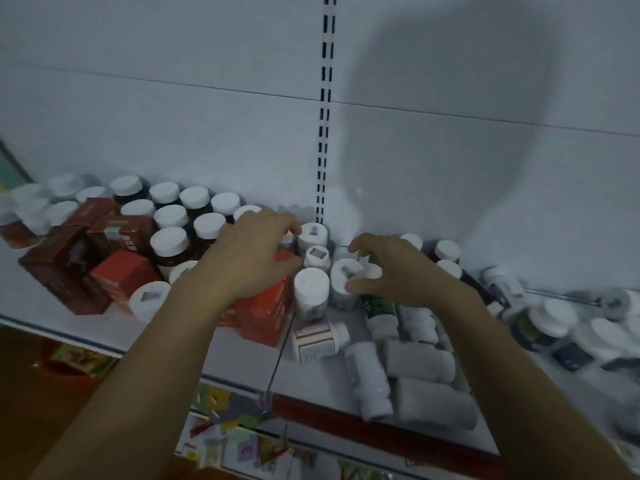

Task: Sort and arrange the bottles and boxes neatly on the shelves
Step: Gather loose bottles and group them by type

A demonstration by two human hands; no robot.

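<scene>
My left hand [252, 254] lies over a red box [268, 315] on the white shelf [207, 344], fingertips reaching toward a white-capped bottle [312, 235]. My right hand [388, 268] hovers over upright white bottles, thumb and fingers curved around a white cap [369, 271] of a green-labelled bottle [379, 311]; whether it grips the cap is unclear. A white bottle [311, 289] stands between both hands. Dark bottles with white caps [169, 242] stand in rows at the left, beside dark red boxes [65, 268].
Several white bottles lie on their sides at the right front, among them one [369, 379] near the shelf edge and an orange-labelled one [318, 341]. More toppled bottles [540, 323] crowd the far right. A slotted upright [325, 109] runs up the back wall. Colourful packets [235, 445] sit below.
</scene>
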